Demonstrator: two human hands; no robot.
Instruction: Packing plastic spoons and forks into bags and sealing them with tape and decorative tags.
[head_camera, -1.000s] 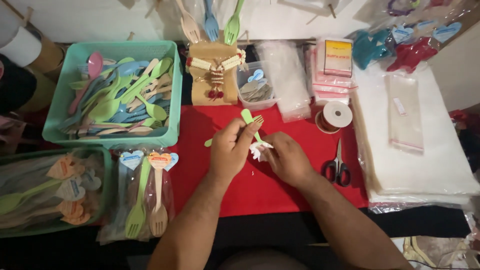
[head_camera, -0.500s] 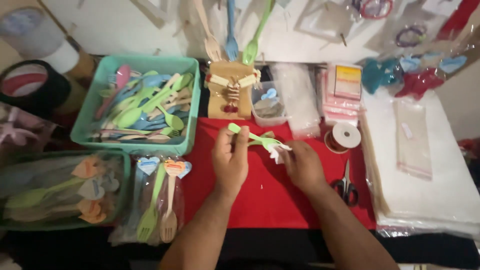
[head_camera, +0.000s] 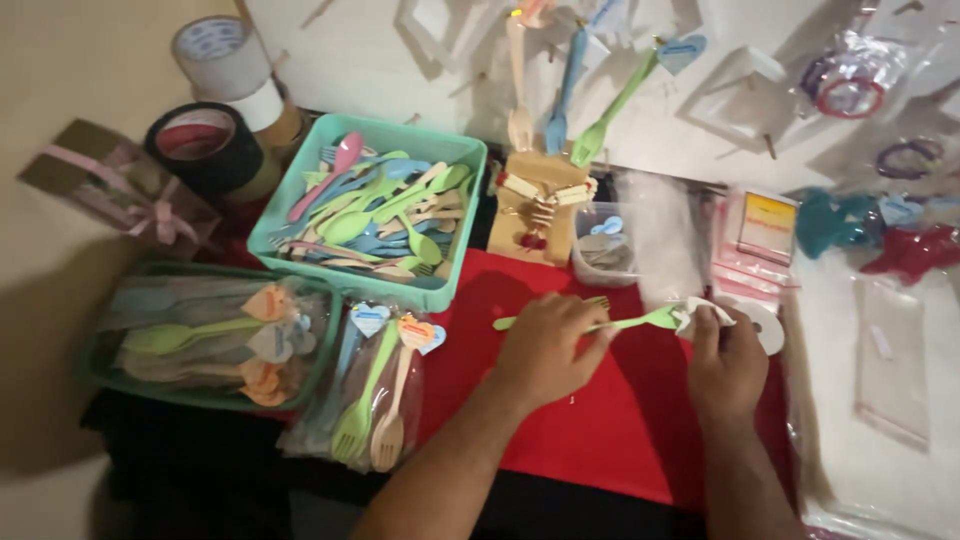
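My left hand (head_camera: 545, 350) grips the handles of a light green spoon (head_camera: 640, 321) and a tan fork (head_camera: 596, 301) held together, lying sideways over the red cloth (head_camera: 590, 440). My right hand (head_camera: 727, 360) pinches a small white tag (head_camera: 703, 312) at the spoon's bowl end. Both hands hover just above the cloth, in front of a tan paper holder (head_camera: 537, 205).
A teal basket (head_camera: 300, 190) full of pastel cutlery stands at the left, with a green tray (head_camera: 110, 345) of bagged sets below it. Bagged cutlery packs (head_camera: 375, 400) lie beside my left arm. Tape rolls (head_camera: 205, 145) sit far left; clear bags (head_camera: 885, 370) lie right.
The cutlery pair has turned from upright to lying sideways, and both hands have shifted rightward. The head has turned left, showing the tape rolls.
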